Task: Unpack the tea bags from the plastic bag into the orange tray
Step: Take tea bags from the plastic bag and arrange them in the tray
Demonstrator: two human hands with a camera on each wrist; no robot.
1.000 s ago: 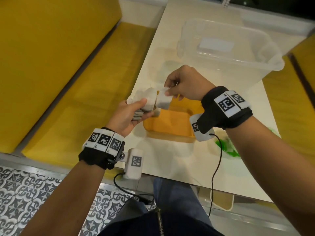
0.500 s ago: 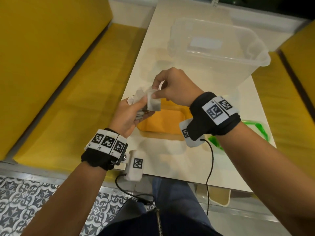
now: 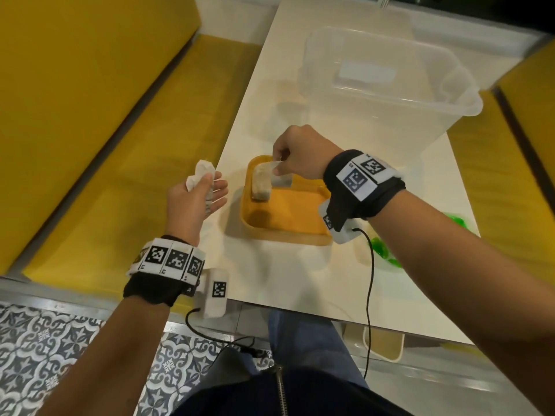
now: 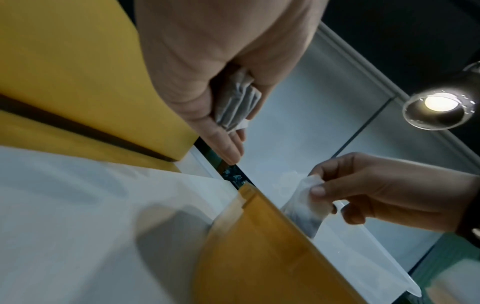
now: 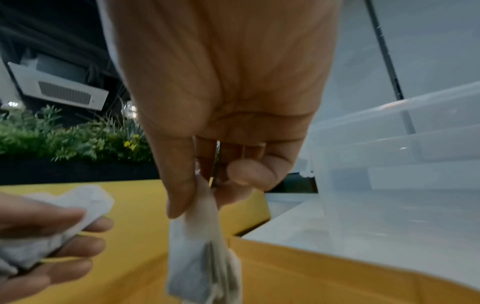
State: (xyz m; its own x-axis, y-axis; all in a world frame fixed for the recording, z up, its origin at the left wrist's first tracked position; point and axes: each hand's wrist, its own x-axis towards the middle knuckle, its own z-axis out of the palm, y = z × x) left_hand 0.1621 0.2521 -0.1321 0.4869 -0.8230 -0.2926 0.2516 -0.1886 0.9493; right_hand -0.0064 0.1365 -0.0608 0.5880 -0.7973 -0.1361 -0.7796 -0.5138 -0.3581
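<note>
Orange tray (image 3: 303, 232) now receives tea bags (image 3: 264, 183) at its far-left corner, pinched by right hand (image 3: 300, 153), moved from left hand (image 3: 195, 202) gripping remaining bags (image 3: 201, 175)

No word or brand can be read in these pictures. The only signs are black-and-white square code markers on the left wristband (image 3: 168, 261), on the right wristband (image 3: 362, 178), and on the small white camera box (image 3: 214, 292) in the lower middle of the head view. Under the left wristband markers stand tiny characters, maybe digits, too small to read. The white label (image 3: 368, 74) on the clear tub looks blank.
</note>
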